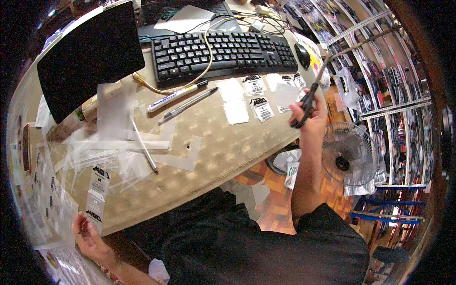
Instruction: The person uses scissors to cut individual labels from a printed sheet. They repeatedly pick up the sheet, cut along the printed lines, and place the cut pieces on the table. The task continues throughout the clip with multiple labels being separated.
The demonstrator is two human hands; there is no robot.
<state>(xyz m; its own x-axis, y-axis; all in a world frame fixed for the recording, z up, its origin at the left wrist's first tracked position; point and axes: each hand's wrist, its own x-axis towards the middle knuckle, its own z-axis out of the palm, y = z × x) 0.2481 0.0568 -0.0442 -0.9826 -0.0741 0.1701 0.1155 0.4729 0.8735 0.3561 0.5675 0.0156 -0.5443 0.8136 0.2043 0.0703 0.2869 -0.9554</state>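
Observation:
My right hand is raised over the table's right edge, closed round the black handles of a pair of scissors. Its blades point up and away to the right. Low at the left, my left hand has its fingers curled at the near end of a strip of printed labels, seemingly pinching it; the grip is partly blurred. Cut labels lie in rows left of the scissors, some printed side up, some plain white.
Clear plastic scraps and a slim pen cover the table's left. A marker and grey pen lie before the black keyboard. A dark screen stands far left. Right of the table are a fan and packed shelves.

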